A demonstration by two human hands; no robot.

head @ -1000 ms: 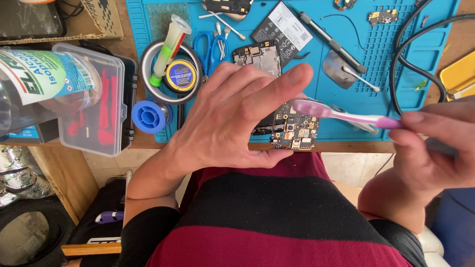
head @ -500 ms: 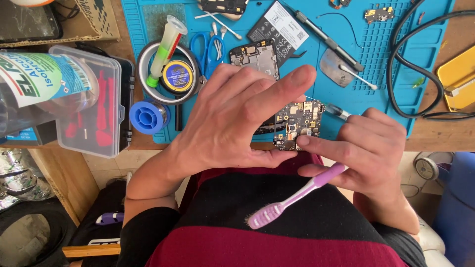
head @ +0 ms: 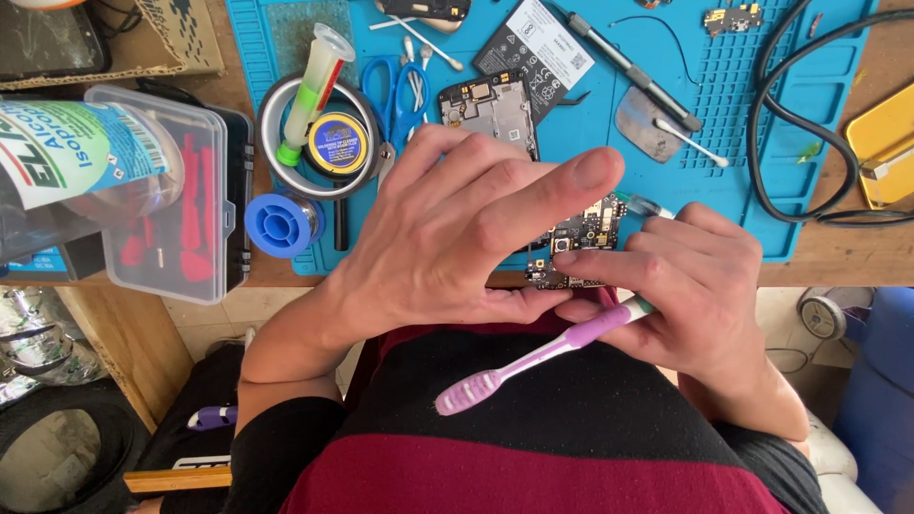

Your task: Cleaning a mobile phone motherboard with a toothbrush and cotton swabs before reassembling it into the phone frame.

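Right hand pinched the pink-and-white plastic toothbrush by its head end; long axis ran diagonally, handle tip pointing down-left over the lap. Left hand loosely held the small black circuit board at the blue silicone mat's near edge.
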